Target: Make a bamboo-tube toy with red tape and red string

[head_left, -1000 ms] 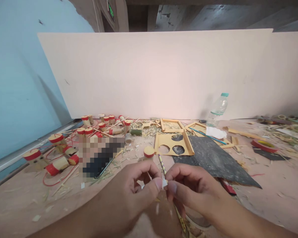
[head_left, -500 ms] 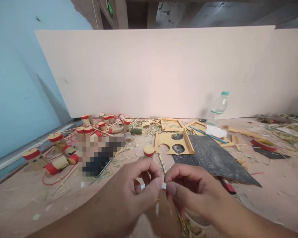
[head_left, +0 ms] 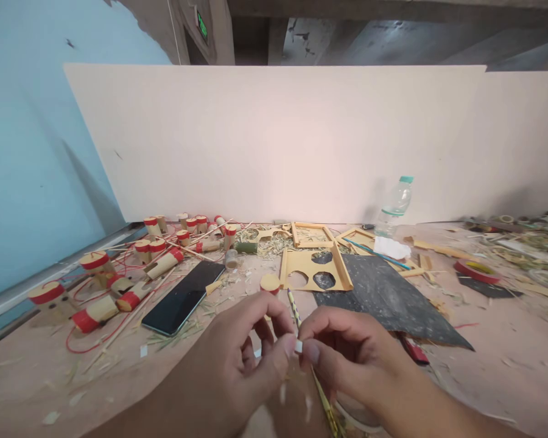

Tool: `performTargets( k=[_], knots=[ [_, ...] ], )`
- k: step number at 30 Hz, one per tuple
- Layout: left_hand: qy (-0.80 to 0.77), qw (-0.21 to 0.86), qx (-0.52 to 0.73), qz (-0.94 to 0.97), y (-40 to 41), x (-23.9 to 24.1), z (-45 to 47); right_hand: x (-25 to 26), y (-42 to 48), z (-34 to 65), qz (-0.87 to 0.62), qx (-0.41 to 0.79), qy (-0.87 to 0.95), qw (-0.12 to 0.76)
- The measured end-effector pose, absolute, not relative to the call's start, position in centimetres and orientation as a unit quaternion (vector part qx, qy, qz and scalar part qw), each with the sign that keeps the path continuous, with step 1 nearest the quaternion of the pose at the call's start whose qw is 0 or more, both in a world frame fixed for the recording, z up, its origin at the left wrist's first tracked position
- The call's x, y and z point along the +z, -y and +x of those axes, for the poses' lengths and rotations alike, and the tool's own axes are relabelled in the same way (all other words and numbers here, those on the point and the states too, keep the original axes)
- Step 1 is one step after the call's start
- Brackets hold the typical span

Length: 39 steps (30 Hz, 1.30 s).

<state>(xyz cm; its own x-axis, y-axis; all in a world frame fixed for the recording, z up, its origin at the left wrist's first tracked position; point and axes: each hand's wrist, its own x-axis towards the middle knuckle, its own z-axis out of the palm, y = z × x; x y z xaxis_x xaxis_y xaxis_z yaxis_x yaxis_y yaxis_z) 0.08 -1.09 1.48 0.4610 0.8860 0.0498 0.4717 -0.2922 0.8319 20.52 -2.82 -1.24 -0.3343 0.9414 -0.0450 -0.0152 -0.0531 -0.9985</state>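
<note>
Two bare hands met low in the middle of the head view, above a pinkish table (head_left: 27, 371). With our left hand (head_left: 251, 353) we pinched a small white scrap (head_left: 298, 346), thumb tip closed against forefinger, the other fingers curled. With our right hand (head_left: 356, 359) we gripped its other end just as tightly, so it bridged the narrow gap between our fingertips. More white showed behind the left thumb; we could not tell whether it was the same piece. A slim patterned stick (head_left: 295, 307) leaned behind the fingertips, partly hidden.

Just past our left fingers stood a round wooden block (head_left: 270, 283) with a red rim. Beside it lay a thin yellow board (head_left: 296, 260), cut with rounded holes and raised at its sides, partly over a scuffed black sheet (head_left: 388, 292) whose corner pointed past our right hand. Leftward we had a glossy phone (head_left: 178, 301), then red-ended tubes (head_left: 164, 264) and looping red cord (head_left: 73, 350). Between phone and left wrist ran a strip of table strewn with shavings. A flat white panel (head_left: 256, 140) closed off the far edge, a clear bottle (head_left: 398, 204) near it.
</note>
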Motion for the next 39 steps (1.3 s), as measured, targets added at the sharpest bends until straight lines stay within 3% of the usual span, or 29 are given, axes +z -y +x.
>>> performTargets(
  k=[6,17,39],
  knots=[
    [-0.397,0.248,0.289,0.835,0.9,0.8,-0.2,-1.8,2.8,20.6,-0.426,0.519,0.613,0.417],
    [-0.415,0.240,0.280,0.832,1.1,1.0,-0.1,-2.3,3.1,20.8,-0.432,0.293,0.736,0.431],
    [-0.440,0.323,0.276,0.791,1.7,1.9,0.4,-2.0,3.0,20.6,-0.441,0.363,0.698,0.432]
  ],
)
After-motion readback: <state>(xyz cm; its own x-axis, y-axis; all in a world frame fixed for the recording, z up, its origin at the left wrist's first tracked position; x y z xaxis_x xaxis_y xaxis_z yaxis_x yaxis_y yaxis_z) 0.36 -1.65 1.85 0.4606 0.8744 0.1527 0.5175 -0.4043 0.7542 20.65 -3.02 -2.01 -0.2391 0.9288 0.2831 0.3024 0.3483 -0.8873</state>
